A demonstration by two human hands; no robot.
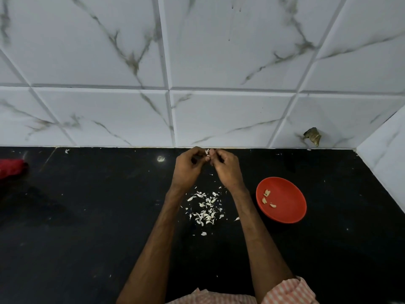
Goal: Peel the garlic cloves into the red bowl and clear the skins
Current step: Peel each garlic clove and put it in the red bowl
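Mid-peel, I see left hand (188, 170) and right hand (226, 170) pinching what seems a garlic clove (207, 152); next, into the red bowl (289, 194).

Black counter (87, 238); marble-tiled wall (219, 51); red cloth (12, 168)

Glossy white wall tiles (219, 51), veined grey like marble, stood over a dark, polished stone countertop (87, 216) that was dusted with pale specks. The red bowl (287, 200) looked like smooth plastic with a soft sheen. The garlic skins (205, 212) lay dry and papery. A red cloth (12, 168) and a striped woven sleeve (289, 291) looked matt.
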